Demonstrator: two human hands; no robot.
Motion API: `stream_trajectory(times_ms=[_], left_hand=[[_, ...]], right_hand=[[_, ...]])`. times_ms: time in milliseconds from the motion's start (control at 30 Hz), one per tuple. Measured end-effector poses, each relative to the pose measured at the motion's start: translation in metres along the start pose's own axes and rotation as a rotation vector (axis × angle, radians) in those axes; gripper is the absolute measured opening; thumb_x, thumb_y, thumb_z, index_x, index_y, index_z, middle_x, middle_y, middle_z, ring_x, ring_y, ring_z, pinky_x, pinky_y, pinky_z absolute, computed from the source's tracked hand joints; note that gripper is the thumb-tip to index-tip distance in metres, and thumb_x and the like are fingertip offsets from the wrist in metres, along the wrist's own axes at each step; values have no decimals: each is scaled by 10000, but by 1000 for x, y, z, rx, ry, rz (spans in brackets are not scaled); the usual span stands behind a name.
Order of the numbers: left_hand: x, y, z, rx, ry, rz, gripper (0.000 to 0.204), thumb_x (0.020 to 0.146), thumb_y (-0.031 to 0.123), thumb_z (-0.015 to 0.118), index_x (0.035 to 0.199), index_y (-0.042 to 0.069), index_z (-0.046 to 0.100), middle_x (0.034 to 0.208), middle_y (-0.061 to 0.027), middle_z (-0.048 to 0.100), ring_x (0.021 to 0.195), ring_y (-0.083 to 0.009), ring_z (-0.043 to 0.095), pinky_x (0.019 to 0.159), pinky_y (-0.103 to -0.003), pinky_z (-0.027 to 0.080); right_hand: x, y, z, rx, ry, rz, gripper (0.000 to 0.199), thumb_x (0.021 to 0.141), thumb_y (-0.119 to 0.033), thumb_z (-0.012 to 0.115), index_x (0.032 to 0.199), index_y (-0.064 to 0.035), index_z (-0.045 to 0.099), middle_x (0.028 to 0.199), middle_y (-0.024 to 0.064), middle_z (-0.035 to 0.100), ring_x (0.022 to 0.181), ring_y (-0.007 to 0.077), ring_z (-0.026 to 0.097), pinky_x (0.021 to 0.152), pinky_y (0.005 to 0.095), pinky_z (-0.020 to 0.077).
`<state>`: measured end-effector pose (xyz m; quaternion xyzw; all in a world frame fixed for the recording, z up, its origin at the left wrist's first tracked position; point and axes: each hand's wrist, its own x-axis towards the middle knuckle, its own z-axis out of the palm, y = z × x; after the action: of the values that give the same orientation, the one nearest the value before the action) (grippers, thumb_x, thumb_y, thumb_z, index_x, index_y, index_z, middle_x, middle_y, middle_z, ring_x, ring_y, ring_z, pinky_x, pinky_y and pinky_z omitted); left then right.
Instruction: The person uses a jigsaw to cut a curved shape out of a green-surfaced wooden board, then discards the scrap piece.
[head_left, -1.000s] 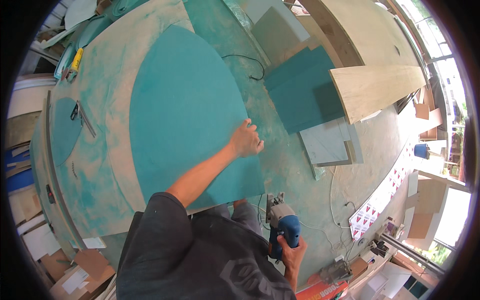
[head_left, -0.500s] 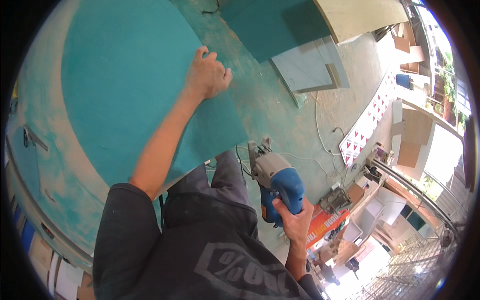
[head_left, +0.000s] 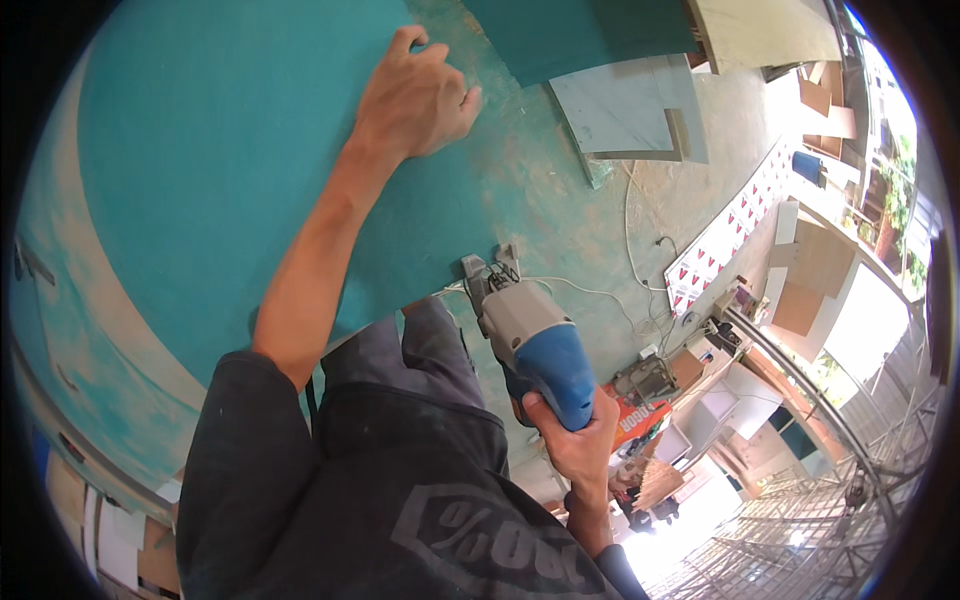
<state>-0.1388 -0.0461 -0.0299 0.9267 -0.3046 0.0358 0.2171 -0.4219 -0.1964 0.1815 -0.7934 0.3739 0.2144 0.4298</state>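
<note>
My right hand (head_left: 580,440) is wrapped round the handle of a blue and grey jigsaw (head_left: 535,330). The saw's front end sits at the near right edge of a large teal board (head_left: 220,170) with a curved outline on the left. Whether its blade meets the board cannot be seen. Farther up the same edge, my left hand (head_left: 415,100) rests with its fingers curled over the rim; the fingertips are partly hidden.
White cords (head_left: 630,230) trail over the stained floor right of the board. A teal and cream panel stack (head_left: 600,40) and a pale grey panel (head_left: 635,110) stand beyond. At the right lie a patterned strip (head_left: 725,230) and a grey machine (head_left: 645,380).
The jigsaw has come left and slightly up, its front now at the board's edge. In the picture my left hand sits higher and looks larger, as the view has shifted.
</note>
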Motion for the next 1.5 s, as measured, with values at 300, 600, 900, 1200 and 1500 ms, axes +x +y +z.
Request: stream_trajectory(times_ms=[300, 600, 900, 1200, 1500], left_hand=[[1, -1, -9, 30, -223, -34, 319, 909, 305, 672, 795, 22, 766, 874, -174, 720, 994, -311, 652, 1045, -471, 378], [0, 0, -5, 51, -138, -30, 409, 935, 316, 543, 786, 38, 804, 866, -163, 764, 914, -284, 701, 1101, -464, 336], [0, 3, -8, 84, -208, 22, 369, 910, 304, 571, 769, 54, 803, 817, -126, 769, 873, -261, 722, 1088, -462, 345], [-3, 4, -2, 63, -142, -14, 371, 922, 300, 570, 795, 51, 814, 833, -138, 774, 861, -261, 723, 1068, -467, 353], [1, 6, -2, 87, -155, 3, 346, 906, 263, 562, 785, 62, 817, 820, -149, 769, 843, -270, 720, 1076, -464, 343]], right_hand=[[3, -4, 4, -33, 6, -66, 169, 855, -112, 798, 954, 5, 729, 780, 52, 725, 693, 88, 626, 661, 267, 498], [5, -11, 10, -75, 74, -107, 86, 868, -68, 762, 907, 4, 736, 773, 30, 732, 701, 77, 651, 654, 255, 501], [4, -5, 7, -55, 48, -27, 159, 853, -112, 814, 893, -10, 699, 705, 1, 651, 597, 77, 579, 556, 242, 437], [4, -9, 4, -75, -4, -23, 93, 877, -68, 756, 903, 18, 736, 788, 21, 723, 719, 67, 636, 687, 250, 510], [5, -9, 6, -26, 30, -48, 82, 868, -71, 753, 881, 8, 736, 755, 14, 711, 694, 69, 632, 664, 252, 502]])
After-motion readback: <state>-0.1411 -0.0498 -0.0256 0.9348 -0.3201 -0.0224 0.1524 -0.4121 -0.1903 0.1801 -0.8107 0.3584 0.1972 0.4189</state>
